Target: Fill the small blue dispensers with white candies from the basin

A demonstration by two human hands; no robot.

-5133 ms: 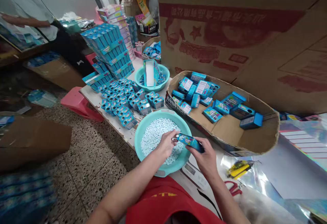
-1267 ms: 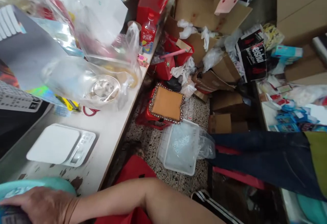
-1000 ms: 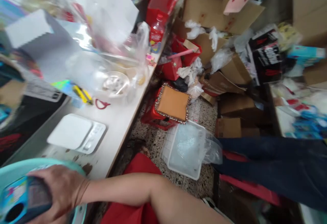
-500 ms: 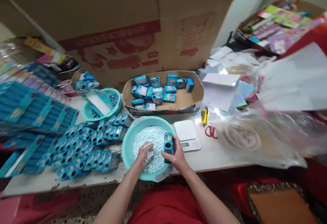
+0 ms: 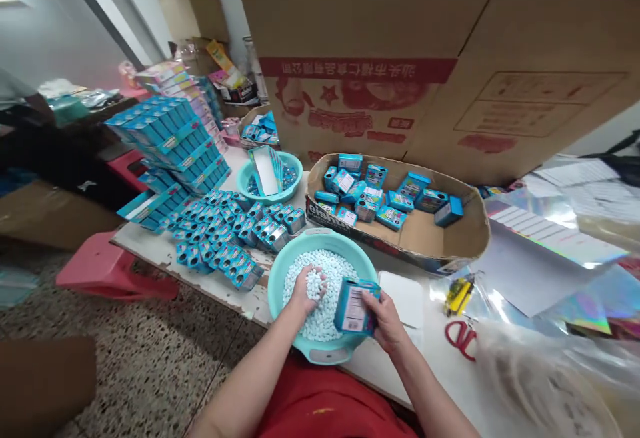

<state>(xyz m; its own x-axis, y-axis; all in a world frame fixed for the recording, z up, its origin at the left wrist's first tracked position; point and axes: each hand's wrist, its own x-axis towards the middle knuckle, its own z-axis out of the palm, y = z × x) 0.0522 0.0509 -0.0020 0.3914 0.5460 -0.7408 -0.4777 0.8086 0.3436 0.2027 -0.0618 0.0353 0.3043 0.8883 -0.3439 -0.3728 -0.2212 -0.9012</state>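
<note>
My left hand is cupped, palm up, around a heap of small white candies. It is low over the turquoise bowl, which is filled with more of the same candies. To its right, my right hand grips a small blue candy box between thumb and fingers. The box hangs over the bowl's right side, its white label panel toward me. Beside that hand, partly hidden by it, lies a white kitchen scale.
Behind the bowl stands a cardboard tray with several blue boxes. Rows of blue boxes cover the table's left. A second turquoise bowl is farther back. Red scissors and a yellow cutter lie right of the scale.
The view has swung left. My left hand has turned palm up with candies heaped in it. The box in my right hand has turned and tilted, showing its label side.
</note>
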